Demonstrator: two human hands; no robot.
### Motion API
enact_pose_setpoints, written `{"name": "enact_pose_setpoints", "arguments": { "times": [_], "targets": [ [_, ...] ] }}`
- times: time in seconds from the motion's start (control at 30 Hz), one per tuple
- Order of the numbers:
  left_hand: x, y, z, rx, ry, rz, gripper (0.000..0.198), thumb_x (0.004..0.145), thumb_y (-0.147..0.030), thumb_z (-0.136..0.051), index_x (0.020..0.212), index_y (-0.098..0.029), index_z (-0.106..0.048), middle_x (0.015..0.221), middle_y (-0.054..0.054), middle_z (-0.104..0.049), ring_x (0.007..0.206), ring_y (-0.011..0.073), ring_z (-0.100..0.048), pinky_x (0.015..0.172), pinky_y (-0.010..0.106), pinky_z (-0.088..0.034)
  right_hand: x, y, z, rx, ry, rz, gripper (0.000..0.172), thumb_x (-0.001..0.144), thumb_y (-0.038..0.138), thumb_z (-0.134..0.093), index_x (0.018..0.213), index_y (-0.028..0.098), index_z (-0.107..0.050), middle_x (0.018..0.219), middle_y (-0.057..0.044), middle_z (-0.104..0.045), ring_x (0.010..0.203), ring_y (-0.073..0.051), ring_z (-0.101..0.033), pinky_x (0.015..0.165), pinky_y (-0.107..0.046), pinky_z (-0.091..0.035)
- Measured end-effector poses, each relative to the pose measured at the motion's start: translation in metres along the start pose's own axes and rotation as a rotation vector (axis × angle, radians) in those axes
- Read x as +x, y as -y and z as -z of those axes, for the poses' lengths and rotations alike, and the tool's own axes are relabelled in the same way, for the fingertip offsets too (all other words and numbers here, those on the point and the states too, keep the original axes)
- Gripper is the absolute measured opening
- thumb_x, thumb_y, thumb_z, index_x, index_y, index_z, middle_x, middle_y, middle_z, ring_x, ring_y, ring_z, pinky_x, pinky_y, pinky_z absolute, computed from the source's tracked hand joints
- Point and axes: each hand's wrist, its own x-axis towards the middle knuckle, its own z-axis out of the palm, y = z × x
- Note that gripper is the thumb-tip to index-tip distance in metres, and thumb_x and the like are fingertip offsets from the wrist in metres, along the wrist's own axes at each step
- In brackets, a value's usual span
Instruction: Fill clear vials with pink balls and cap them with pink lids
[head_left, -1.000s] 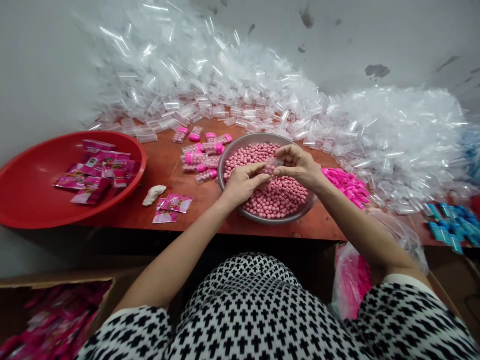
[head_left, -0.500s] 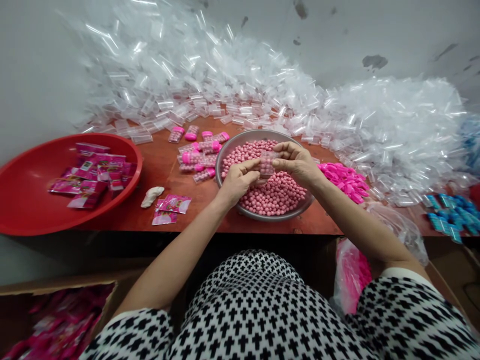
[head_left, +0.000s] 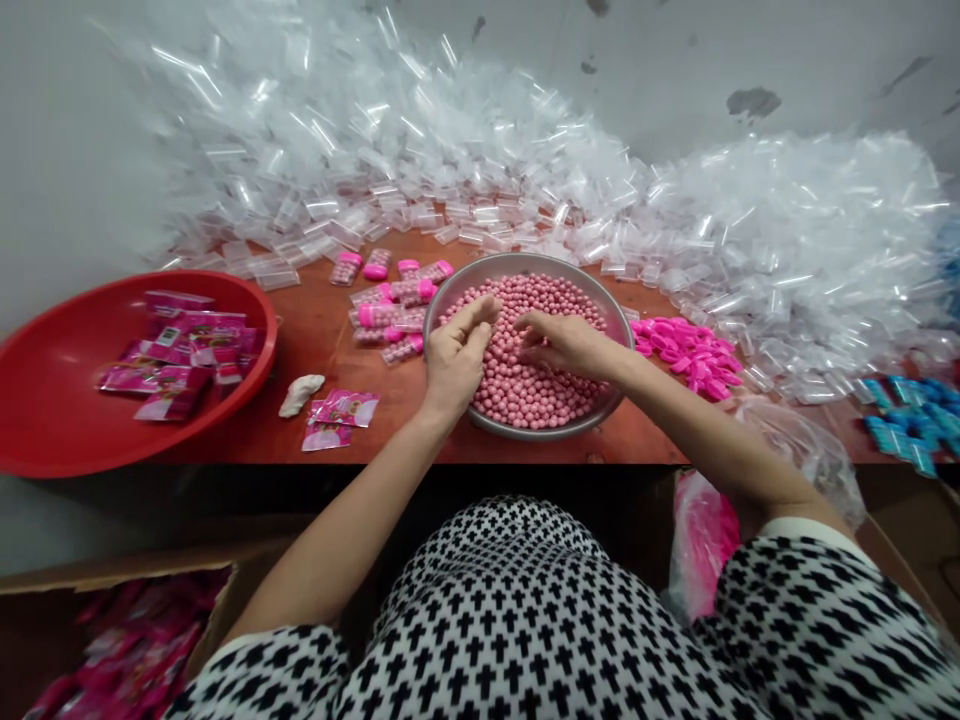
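A grey metal bowl (head_left: 429, 325) holds many small pink balls (head_left: 544, 400). My left hand (head_left: 457, 360) is over the bowl's left side, its fingers curled round and the palm turned away, so what it holds, if anything, is hidden. Over the middle of the balls is my right hand (head_left: 574, 345), fingers bent and a gap between thumb and forefinger; nothing shows in it. Several clear containers filled with pink balls and closed with pink caps (head_left: 381, 315) lie left of the bowl. Loose pink caps (head_left: 694, 355) are heaped at its right.
Clear empty containers (head_left: 450, 150) are piled along the wall. A red basin (head_left: 45, 420) with pink sachets (head_left: 180, 340) stands left. Two sachets (head_left: 341, 415) and a crumpled white piece (head_left: 301, 395) lie near the front edge. Blue-capped pieces (head_left: 911, 420) sit far right.
Both hands held a clear container of pink balls between them. They have since parted; the container no longer shows. My right hand has lowered toward the balls, and my left hand has turned upright.
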Motion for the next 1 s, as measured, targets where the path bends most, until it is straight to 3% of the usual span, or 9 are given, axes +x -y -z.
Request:
{"name": "enact_pose_setpoints", "arguments": {
  "times": [0.1,0.2,0.37,0.53,0.7,0.8,0.83,0.9,1.0],
  "targets": [
    [-0.003,-0.002,0.001,0.008,0.013,-0.012,0.04,0.084,-0.03,-0.062,0.121,-0.018,-0.071,0.125,0.009,-0.074,0.119,0.0238,-0.069,0.108,0.044,-0.054,-0.008,-0.007,0.001,0.564,-0.152,-0.075,0.039,0.084,0.033,-0.074,0.115,0.024,-0.053,0.095,-0.002,-0.075,0.086,-0.02,-0.071,0.081,-0.035,-0.056],
    [-0.004,-0.008,0.0,-0.012,0.139,0.032,0.045,0.081,-0.041,-0.071,0.119,-0.016,-0.073,0.124,0.01,-0.074,0.116,0.0276,-0.07,0.101,0.044,-0.059,-0.016,-0.009,0.003,0.962,-0.235,-0.104,0.052,0.072,0.039,-0.086,0.111,0.024,-0.054,0.089,0.0,-0.073,0.081,-0.018,-0.072,0.078,-0.034,-0.06],
    [-0.004,-0.015,-0.004,-0.037,0.383,0.135,0.055,0.074,-0.047,-0.082,0.117,-0.014,-0.075,0.12,0.012,-0.075,0.104,0.0298,-0.073,0.089,0.043,-0.063,-0.015,0.002,-0.001,1.047,-0.321,-0.108,0.056,0.065,0.038,-0.093,0.106,0.023,-0.057,0.088,0.001,-0.07,0.081,-0.016,-0.071,0.076,-0.03,-0.06],
    [-0.005,-0.015,-0.005,-0.057,0.381,0.153,0.052,0.074,-0.049,-0.081,0.112,-0.014,-0.077,0.116,0.012,-0.076,0.104,0.031,-0.072,0.091,0.044,-0.062,-0.019,0.002,-0.002,1.027,-0.31,-0.079,0.054,0.065,0.039,-0.093,0.103,0.023,-0.059,0.09,0.001,-0.066,0.082,-0.015,-0.067,0.075,-0.028,-0.059],
    [-0.004,-0.015,-0.007,0.028,0.354,0.129,0.051,0.075,-0.046,-0.08,0.113,-0.013,-0.077,0.118,0.013,-0.075,0.103,0.0304,-0.073,0.09,0.044,-0.062,-0.032,-0.008,0.007,0.927,-0.316,-0.063,0.045,0.074,0.042,-0.086,0.105,0.022,-0.062,0.092,-0.001,-0.069,0.082,-0.015,-0.067,0.073,-0.028,-0.055],
    [-0.003,-0.016,-0.008,0.001,0.326,0.131,0.049,0.074,-0.045,-0.081,0.11,-0.013,-0.077,0.114,0.012,-0.077,0.105,0.0293,-0.073,0.091,0.042,-0.062,-0.033,-0.014,0.013,0.585,-0.338,-0.069,0.028,0.085,0.038,-0.074,0.103,0.019,-0.067,0.097,-0.004,-0.073,0.085,-0.018,-0.067,0.077,-0.029,-0.051],
    [-0.003,-0.017,-0.009,-0.035,0.311,0.135,0.049,0.073,-0.046,-0.082,0.11,-0.013,-0.077,0.112,0.012,-0.077,0.105,0.0292,-0.072,0.09,0.042,-0.062,-0.031,-0.015,0.015,0.397,-0.291,-0.09,0.021,0.087,0.034,-0.071,0.1,0.018,-0.07,0.097,-0.006,-0.074,0.086,-0.019,-0.067,0.078,-0.029,-0.05],
    [-0.004,-0.018,-0.009,-0.093,0.283,0.149,0.047,0.074,-0.045,-0.082,0.109,-0.014,-0.076,0.112,0.011,-0.077,0.107,0.0289,-0.072,0.089,0.041,-0.063,-0.024,-0.016,0.015,0.027,-0.079,-0.128,0.012,0.087,0.025,-0.067,0.093,0.017,-0.074,0.094,-0.007,-0.076,0.087,-0.02,-0.068,0.08,-0.029,-0.046],
    [-0.006,-0.018,-0.007,-0.086,0.253,0.182,0.046,0.072,-0.042,-0.083,0.108,-0.015,-0.076,0.113,0.011,-0.076,0.104,0.0267,-0.072,0.087,0.038,-0.063,-0.014,-0.014,0.01,-0.267,0.253,-0.13,0.015,0.088,0.018,-0.063,0.093,0.017,-0.077,0.091,-0.009,-0.078,0.085,-0.02,-0.069,0.077,-0.027,-0.044]
  ]
}}
